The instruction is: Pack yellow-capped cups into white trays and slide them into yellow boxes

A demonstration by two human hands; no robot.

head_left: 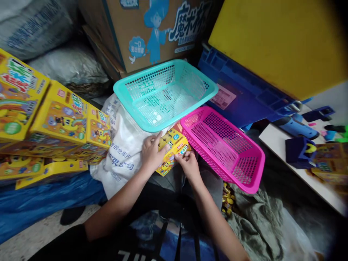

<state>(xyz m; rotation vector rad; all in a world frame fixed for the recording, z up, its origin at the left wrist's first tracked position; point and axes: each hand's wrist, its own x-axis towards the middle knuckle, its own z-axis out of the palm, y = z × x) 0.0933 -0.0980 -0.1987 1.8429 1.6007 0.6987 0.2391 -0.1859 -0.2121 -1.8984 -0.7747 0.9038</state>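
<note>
- Head view: the left hand (151, 154) lay over the left end of a small yellow box (172, 148). Its fingers were close together and curled onto the box's top, with the forefinger stretched toward the far edge.
- The right hand (189, 165) pinched the near right edge of the same box between thumb and fingertips.
- The box was held between the two hands, just in front of the person's lap. It sat tilted at the near rim of a teal basket (163, 95) and beside the near left corner of a pink basket (225, 148).
- The teal basket rested on a white printed sack (122, 156), and the pink one sat to its right, lower down, with the two rims almost touching.
- A stack of yellow boxes (62, 125) stood to the left of the sack, well apart from the hands.
- Behind the baskets stood a cardboard carton (130, 40) with blue print and a blue crate (244, 92), the crate under a yellow board (285, 43).
- On the right, a white table (274, 139) held blue tools, too blurred to identify.
</note>
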